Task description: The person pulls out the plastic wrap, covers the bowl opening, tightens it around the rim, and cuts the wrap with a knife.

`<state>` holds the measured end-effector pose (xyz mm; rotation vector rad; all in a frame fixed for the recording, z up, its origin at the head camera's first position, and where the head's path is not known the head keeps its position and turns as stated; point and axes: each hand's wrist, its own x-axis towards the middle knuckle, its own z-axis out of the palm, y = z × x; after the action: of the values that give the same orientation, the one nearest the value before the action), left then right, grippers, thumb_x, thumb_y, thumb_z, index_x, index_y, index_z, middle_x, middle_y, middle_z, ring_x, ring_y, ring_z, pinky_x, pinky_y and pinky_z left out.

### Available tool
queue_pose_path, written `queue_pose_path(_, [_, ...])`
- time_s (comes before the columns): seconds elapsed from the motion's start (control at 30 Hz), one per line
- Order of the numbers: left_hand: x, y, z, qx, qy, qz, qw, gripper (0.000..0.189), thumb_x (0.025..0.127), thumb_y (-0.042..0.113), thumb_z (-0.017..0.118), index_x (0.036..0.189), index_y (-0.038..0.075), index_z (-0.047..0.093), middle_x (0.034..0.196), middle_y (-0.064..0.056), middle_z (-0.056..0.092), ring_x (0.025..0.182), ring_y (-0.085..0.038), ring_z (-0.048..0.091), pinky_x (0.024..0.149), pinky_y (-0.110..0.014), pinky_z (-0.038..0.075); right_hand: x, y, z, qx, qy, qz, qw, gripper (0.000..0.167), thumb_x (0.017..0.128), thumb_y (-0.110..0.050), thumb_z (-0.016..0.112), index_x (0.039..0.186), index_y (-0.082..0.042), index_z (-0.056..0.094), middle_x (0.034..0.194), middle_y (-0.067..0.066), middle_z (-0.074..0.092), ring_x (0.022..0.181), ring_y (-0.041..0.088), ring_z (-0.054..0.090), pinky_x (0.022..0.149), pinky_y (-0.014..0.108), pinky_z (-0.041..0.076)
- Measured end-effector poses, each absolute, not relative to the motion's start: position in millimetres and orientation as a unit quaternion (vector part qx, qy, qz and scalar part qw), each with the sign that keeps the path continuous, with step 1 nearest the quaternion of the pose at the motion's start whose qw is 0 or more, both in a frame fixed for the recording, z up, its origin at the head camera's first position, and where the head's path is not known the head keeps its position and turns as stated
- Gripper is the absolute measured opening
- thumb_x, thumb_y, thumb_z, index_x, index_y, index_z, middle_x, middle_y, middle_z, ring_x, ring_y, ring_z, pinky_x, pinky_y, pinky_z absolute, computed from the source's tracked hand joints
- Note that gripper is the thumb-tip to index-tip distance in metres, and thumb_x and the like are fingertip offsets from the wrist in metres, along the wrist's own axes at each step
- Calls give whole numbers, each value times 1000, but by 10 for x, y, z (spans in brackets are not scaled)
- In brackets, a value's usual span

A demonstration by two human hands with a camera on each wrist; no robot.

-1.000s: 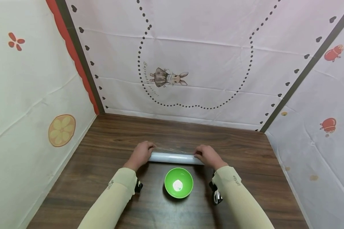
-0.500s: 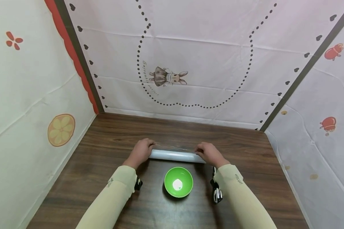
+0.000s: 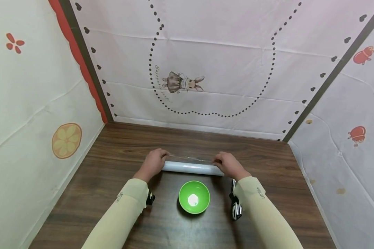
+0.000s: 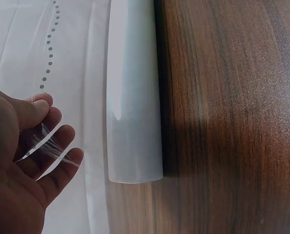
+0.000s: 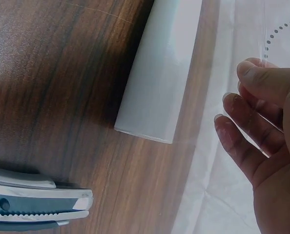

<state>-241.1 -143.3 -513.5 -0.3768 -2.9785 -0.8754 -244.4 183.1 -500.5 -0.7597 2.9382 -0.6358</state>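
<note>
A roll of cling film [image 3: 193,168] lies crosswise on the wooden table, with a thin clear edge of film lifted along its far side. At the left end, my left hand [image 3: 153,162] pinches that edge between thumb and forefinger; in the left wrist view, crinkled film [image 4: 50,148] hangs across the other fingers. My right hand [image 3: 229,165] pinches the film's other corner near the roll's right end, its remaining fingers loosely bent. Between hand and roll the film is nearly invisible. Nearer to me than the roll stands a green bowl [image 3: 194,188].
A utility knife [image 5: 37,202] lies on the table to the right of the bowl, beside my right wrist. Printed white cloth [image 3: 224,86] walls the table [image 3: 118,148] at the back and on both sides.
Both hands have moved slightly farther from me, and the film edge between them stands a little farther off the roll. The bowl and knife stay put.
</note>
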Motion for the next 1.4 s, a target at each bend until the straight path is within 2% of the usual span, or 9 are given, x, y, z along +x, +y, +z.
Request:
queue_pose_path(0.53, [-2410,-1415,-5051,-128,-955,-268,15,21,99,12,54,111,8,71,109,-10,68,104,-28,64,88,-44,53,-2473,1876,-4935,-261,944,-199,-23,10,91,-7,66,96,-11,74,86,1,63,79,13,62,71,31,53])
queue_pose_path(0.97, [-2425,-1405,-5001,-142,-954,-262,30,20,99,12,54,109,7,71,105,-9,67,99,-27,65,83,-43,54,-2465,1905,-4881,-256,945,-200,-29,13,92,-6,64,99,-10,74,90,1,65,82,15,63,73,31,54])
queue_pose_path(1.13, [-2444,-1404,-4966,-141,-952,-270,23,21,99,11,54,110,6,71,105,-10,67,98,-27,65,82,-43,54,-2472,1912,-4854,-256,943,-209,-36,13,91,-4,64,99,-7,74,90,3,65,82,16,64,73,32,54])
queue_pose_path(1.4, [-2458,-1403,-4937,-137,-953,-271,14,22,100,14,53,113,8,70,108,-9,66,99,-24,64,82,-41,53,-2483,1919,-4799,-260,942,-207,-57,14,91,-4,64,98,-10,75,89,2,66,81,15,63,72,32,54])
